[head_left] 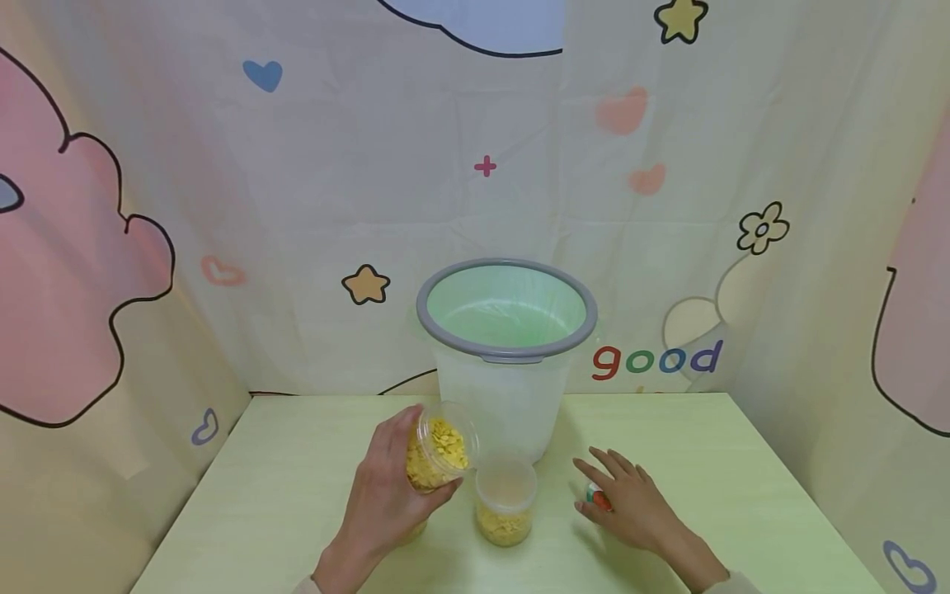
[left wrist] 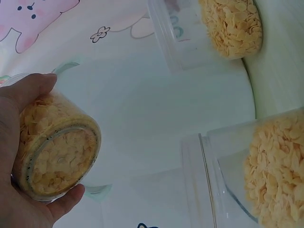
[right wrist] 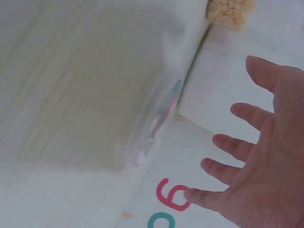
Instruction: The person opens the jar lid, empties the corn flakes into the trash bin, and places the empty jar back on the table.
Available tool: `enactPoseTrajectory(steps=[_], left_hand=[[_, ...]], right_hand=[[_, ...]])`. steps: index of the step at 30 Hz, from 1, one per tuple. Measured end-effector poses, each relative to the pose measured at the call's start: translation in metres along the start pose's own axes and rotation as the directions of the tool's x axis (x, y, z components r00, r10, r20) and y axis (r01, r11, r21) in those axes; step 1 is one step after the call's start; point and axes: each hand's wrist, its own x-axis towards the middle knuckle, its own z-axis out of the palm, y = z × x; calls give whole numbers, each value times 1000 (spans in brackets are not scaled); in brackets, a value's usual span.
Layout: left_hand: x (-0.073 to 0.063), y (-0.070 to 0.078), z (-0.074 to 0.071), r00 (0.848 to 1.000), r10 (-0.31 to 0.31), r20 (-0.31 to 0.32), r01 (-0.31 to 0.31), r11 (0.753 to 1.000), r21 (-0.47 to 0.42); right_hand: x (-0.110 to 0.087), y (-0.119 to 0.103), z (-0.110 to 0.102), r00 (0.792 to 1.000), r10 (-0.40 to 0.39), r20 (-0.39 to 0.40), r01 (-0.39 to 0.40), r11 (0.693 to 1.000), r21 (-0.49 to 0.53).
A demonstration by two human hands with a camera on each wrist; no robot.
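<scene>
My left hand [head_left: 382,491] grips a clear plastic jar [head_left: 445,444] of yellow flakes, tilted with its open mouth up and to the right. The left wrist view shows the underside of this jar [left wrist: 61,152], between thumb and fingers. Just right of it, a second open jar [head_left: 505,524] stands upright on the table, partly filled with flakes. A third jar of flakes [left wrist: 280,171] is mostly hidden behind the left hand in the head view. My right hand [head_left: 634,507] hovers, fingers spread, above a flat clear lid [right wrist: 159,121] with a red and green print.
A tall whitish bucket [head_left: 497,404] with a grey rim stands at the back, close behind the jars. Its inside looks pale green. A patterned cloth [head_left: 312,181] hangs behind and beside the light wooden table [head_left: 297,462].
</scene>
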Motion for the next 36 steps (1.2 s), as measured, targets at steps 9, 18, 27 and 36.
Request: enactPoseTrajectory(steps=[9,18,27,36], left_hand=[[4,-4,-5,999,-19,-32,19,1000,-10],[9,-11,-11,997,-24,-76,23,1000,-16],[15,-15,-17,995,-5,-96,4,1000,-12],[27,-14,-23,996,11,-84,-12,1000,-5]], right_hand=[[-1,-21,-23,992,-53,-117,54,999,2],[0,-34,-42,985,-85,-150,86,996,3],[3,-46,-60,937,-165,-306,162,986,-37],[9,-59,-91,896,-223,-383,227,973,-36]])
